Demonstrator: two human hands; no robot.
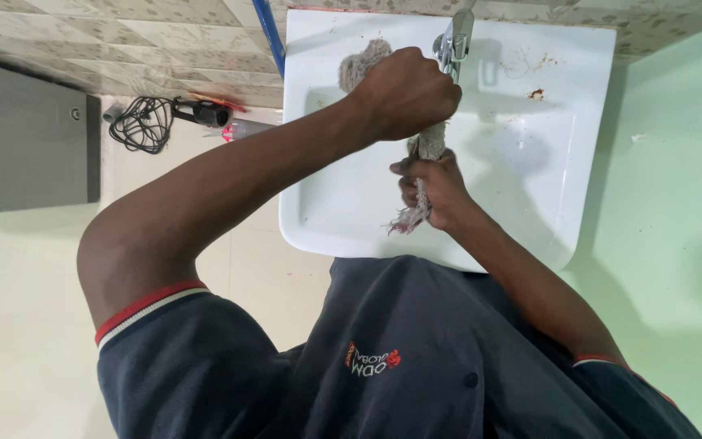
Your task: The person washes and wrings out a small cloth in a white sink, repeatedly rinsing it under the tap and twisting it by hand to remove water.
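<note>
While both hands work over it, the white washbasin [546, 171] is the landmark that fills the upper middle of the view, fixed against a pale green wall [676, 203] with patterned tile [123, 41] along the top edge. Rust-brown specks mark the basin's ledge to the right of the tap. Below the basin's near rim hangs the person's dark navy shirt [416, 358], its sleeves edged in red and white.

Over the basin's bowl, a twisted grey rag [426, 146] (frayed, almost rope-like) is stretched between the two hands. Its long axis runs from the basin's back ledge toward the near rim, leaning slightly: one bunched end [359, 65] pokes out beyond the upper hand, just left of the tap, and the ragged tail [406, 219] points down toward the near rim.

The left hand [406, 93] is a closed fist, its grip tight around the rag's upper part, right beside the chrome tap [455, 41] at the basin's back edge. The right hand [432, 191] sits directly below it, nearer the rim, its grip also wrapped fast around the rag's lower stretch.

Left of the basin, a blue pipe [270, 36] runs down the tile, and well apart on the floor lies a coiled black cable [144, 122] with a small black device [205, 112].
</note>
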